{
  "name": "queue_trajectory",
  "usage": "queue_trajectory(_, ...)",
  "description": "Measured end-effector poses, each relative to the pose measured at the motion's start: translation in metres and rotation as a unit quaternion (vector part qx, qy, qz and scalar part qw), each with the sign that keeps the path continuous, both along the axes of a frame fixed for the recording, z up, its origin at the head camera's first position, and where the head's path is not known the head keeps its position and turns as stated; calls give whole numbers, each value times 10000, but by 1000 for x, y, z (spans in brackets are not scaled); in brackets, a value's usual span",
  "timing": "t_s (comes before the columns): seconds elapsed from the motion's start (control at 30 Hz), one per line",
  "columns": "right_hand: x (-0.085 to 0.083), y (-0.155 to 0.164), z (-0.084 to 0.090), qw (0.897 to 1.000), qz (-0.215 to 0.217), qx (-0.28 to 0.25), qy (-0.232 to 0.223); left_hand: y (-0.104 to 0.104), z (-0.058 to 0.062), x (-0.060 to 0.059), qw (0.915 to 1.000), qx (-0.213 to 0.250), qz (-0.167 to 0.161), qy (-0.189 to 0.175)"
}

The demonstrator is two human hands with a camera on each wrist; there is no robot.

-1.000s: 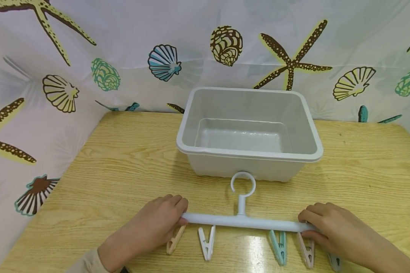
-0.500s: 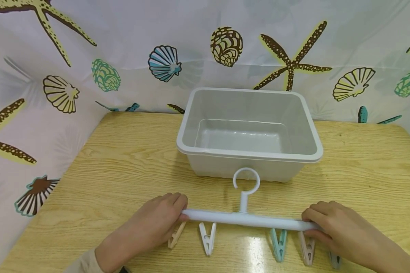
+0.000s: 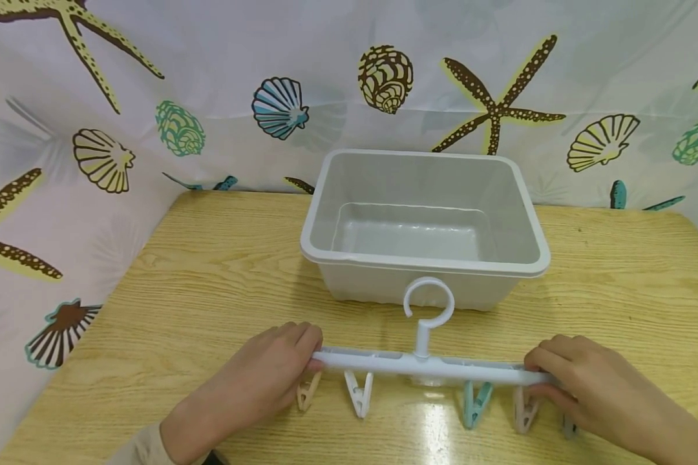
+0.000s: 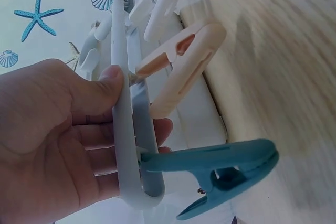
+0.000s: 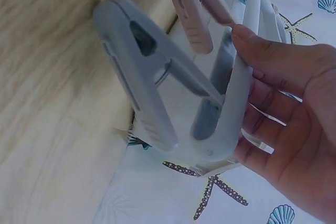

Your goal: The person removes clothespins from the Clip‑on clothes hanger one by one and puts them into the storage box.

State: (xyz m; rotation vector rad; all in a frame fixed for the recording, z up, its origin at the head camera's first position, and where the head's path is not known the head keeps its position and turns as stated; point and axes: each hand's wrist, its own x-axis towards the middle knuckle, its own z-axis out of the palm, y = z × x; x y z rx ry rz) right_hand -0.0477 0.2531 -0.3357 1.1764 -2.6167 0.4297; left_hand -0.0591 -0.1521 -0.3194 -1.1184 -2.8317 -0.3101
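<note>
Seashell and starfish curtains [image 3: 93,155] are hanging behind and to the left of a light wooden table [image 3: 209,271], and they are closing it in on those two sides. Much bare wood is lying open at the left part of the table.

Going from left to right, the person's left hand [image 3: 267,371] is gripping the left end of a white peg hanger [image 3: 424,365], with the thumb on one side of the bar and the fingers curled on the other side. The hanger is being held level just above the table's near edge, with its pegs hanging down.

Behind the hanger, at the middle of the table, a white plastic tub [image 3: 424,268] is standing with nothing visible inside it. The hanger's hook [image 3: 429,302] is showing in front of the tub's near wall.

The right hand [image 3: 581,381] is gripping the right end of the bar in the same way.
</note>
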Motion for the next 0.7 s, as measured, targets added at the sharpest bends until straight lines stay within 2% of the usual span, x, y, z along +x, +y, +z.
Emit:
queue_trajectory(0.53, 0, -1, 19, 9946, -104, -396, 950, 3, 19, -2, 9969, 314, -63, 725)
queue_trajectory(0.7, -3, -2, 27, 9899, -135, -458, 1335, 2, 24, -5, 9917, 515, -143, 1172)
